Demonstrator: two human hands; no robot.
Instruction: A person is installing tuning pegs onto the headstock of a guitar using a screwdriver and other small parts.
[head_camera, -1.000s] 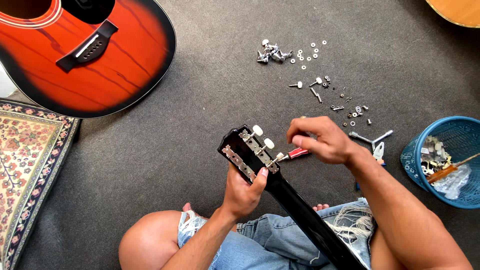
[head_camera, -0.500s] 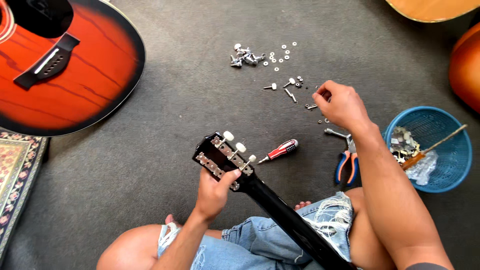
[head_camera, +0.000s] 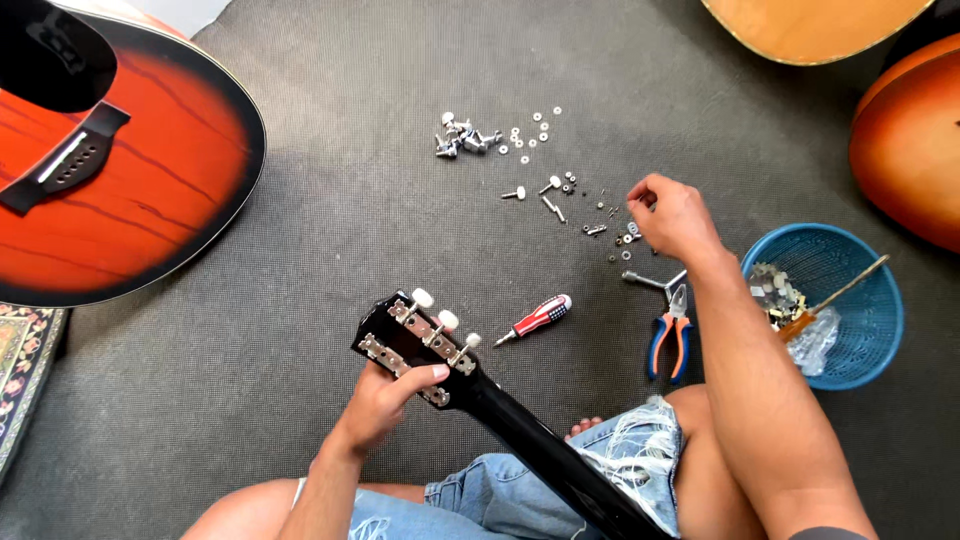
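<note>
My left hand (head_camera: 385, 400) grips the black guitar headstock (head_camera: 415, 345), which carries metal tuners with white knobs; the black neck (head_camera: 560, 460) runs down across my lap. My right hand (head_camera: 675, 215) is stretched out over the grey mat, fingers pinched down among small loose screws and washers (head_camera: 610, 225); whether it holds one I cannot tell. A red-handled screwdriver (head_camera: 540, 318) lies on the mat between my hands, apart from both.
More tuner parts and washers (head_camera: 480, 135) lie farther out. Orange-handled pliers (head_camera: 670, 340) and a metal tool lie by my right forearm. A blue basket (head_camera: 860, 300) holds bits at right. Guitar bodies sit at left (head_camera: 120, 190), top (head_camera: 810, 25) and right (head_camera: 910, 150).
My right hand left the headstock, set the screwdriver down on the mat, and reached out to the loose screws. The left hand still holds the headstock.
</note>
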